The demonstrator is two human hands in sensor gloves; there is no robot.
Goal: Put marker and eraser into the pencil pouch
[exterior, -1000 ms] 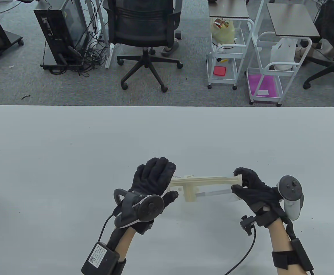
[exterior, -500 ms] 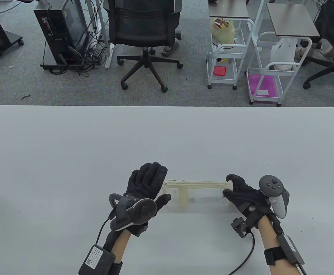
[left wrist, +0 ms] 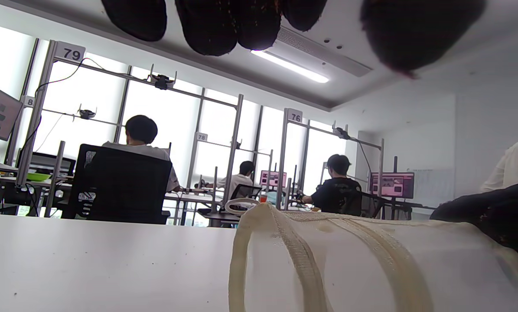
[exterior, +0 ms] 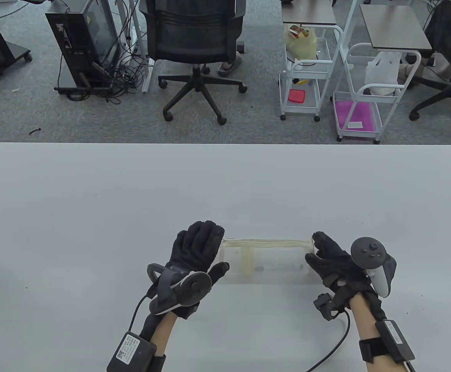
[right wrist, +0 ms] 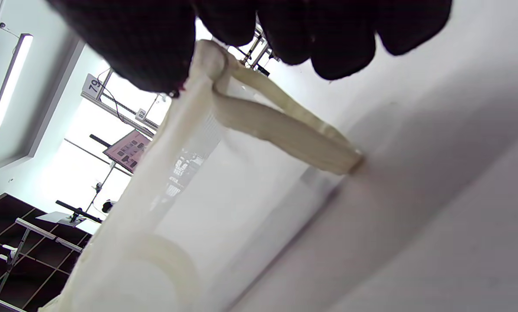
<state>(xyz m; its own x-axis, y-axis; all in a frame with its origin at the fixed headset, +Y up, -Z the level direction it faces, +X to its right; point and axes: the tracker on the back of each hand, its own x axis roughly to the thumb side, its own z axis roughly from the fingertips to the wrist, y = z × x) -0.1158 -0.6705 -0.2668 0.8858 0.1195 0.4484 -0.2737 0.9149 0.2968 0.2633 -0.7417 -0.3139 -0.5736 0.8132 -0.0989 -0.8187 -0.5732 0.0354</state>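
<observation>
The clear pencil pouch (exterior: 266,260) with cream zipper trim lies flat on the white table (exterior: 93,213), between my hands. A thin grey shape, probably the marker (exterior: 281,267), shows faintly through its wall; I cannot make out the eraser. My left hand (exterior: 206,252) is open at the pouch's left end, fingers spread, thumb beside the edge. In the left wrist view its fingertips (left wrist: 206,26) hang above the pouch (left wrist: 350,260) without gripping it. My right hand (exterior: 320,252) holds the pouch's right end between thumb and fingers; the right wrist view shows the cream zipper end (right wrist: 211,60) between them.
The table's far edge (exterior: 225,144) is well beyond the pouch. Past it on the floor stand an office chair (exterior: 196,38), a computer tower (exterior: 82,42) and two white carts (exterior: 306,69).
The pouch has come down from being held stretched above the table to lying flat on it. Both hands moved slightly toward me. The left hand's fingers opened off the pouch's end.
</observation>
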